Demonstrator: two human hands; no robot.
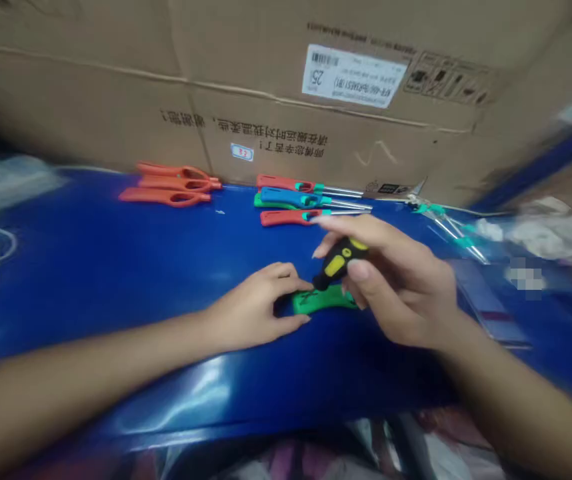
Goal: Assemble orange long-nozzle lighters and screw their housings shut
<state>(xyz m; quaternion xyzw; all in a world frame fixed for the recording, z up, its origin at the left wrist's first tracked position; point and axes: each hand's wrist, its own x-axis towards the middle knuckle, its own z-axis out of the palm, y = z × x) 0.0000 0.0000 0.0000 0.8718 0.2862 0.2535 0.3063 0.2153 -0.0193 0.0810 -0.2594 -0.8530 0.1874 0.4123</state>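
The left hand (253, 307) pinches a green lighter handle (327, 301)'s end as the right hand (409, 283) grips a black-and-yellow screwdriver (337, 265); light bracing could let the handle skid.

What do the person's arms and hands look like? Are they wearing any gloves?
No gloves: the left hand and right hand are bare. So are the left forearm and right forearm, with no sleeve or watch showing. I see no rings, but some fingers are partly hidden.

Room lies between left hand (247, 308) and orange handles (153, 195), cardboard (121, 113) blocking beyond
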